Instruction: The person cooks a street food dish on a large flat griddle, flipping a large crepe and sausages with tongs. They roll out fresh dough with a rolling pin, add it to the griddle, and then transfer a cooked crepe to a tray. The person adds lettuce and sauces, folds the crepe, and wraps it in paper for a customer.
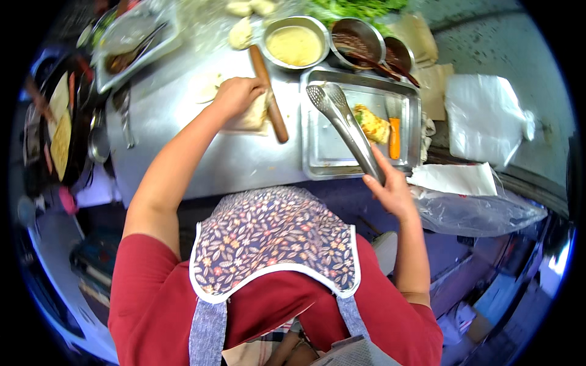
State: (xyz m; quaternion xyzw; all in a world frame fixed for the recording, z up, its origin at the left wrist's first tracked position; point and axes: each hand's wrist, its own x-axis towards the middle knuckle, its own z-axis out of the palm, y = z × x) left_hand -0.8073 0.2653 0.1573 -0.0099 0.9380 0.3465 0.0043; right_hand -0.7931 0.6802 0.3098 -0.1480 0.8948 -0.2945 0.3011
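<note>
My right hand (391, 187) holds a pair of metal tongs (352, 132) by the handle end, with their perforated heads over a steel tray (316, 160). In that tray lie a rolled, browned egg pancake (371, 124) and a scraper with an orange handle (394, 139). My left hand (240, 97) is on the steel worktop, its fingers curled over a flat, pale, squarish piece (247, 121); whether they grip it is hidden. Right beside those fingers lies a wooden rolling pin (269, 94). A pale dough round (206, 89) sits left of the hand.
Behind the tray stand a bowl of yellow mixture (294, 45) and dark sauce pots (357, 41). Dough pieces (241, 34) and lettuce (357, 9) lie farther back. A round griddle (78, 137) with flatbreads is at left. Clear plastic bags (480, 119) hang at right.
</note>
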